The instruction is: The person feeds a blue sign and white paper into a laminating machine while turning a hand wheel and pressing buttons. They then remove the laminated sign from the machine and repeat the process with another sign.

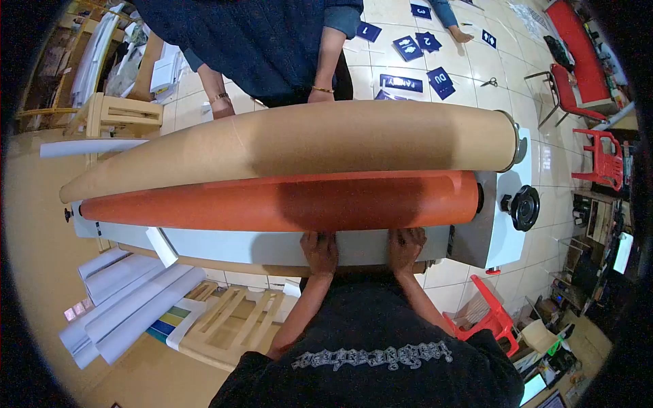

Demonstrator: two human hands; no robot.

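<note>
A long machine with an orange-red roller stretches across in front of me. Above that roller lies a thick brown roll. Just under the roller's near edge, my left hand rests against the grey front panel, its fingers curled and their tips partly hidden. My right hand is at the same edge further right, fingers bent and closed. What either hand grips, if anything, cannot be made out. A black knob sits on the machine's right end.
Across the machine stands another person, both forearms lowered behind the brown roll. Blue signs and scissors lie on the tiled floor. White rolls rest at lower left near a wooden rack. A red chair stands behind right.
</note>
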